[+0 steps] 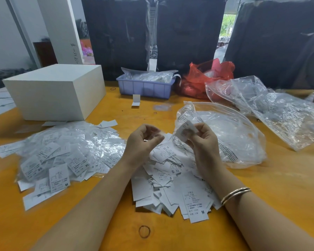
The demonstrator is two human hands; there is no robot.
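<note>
- I read the step in hand as bagging: one white size label (pixel 186 130) is lifted off the stock and held up, not yet sleeved.
- My right hand (pixel 205 142) pinches that label between thumb and the curled fingers (pixel 200 129). The label sticks out up and to the left of the fingertips, tilted, clear of the orange table (pixel 279 187).
- My left hand (pixel 143 142) is raised just left of the label. Its fingers are curled in toward the thumb, with a faint sheen between them. I cannot tell whether that is a small clear sleeve or nothing at all.
- The heap of loose labels (pixel 170 180) lies directly below both sets of fingers, running back toward my wrists.
- The pile of bagged labels (pixel 65 153) sits well to the left of the left fingers.
- A large clear zip bag (pixel 230 138) lies just right of the right fingers.
- Next move, as I judge it: bring the two fingertips together, open a sleeve mouth with the left, and slide the label in flat. That calls for a light pinch so the paper does not crease.
</note>
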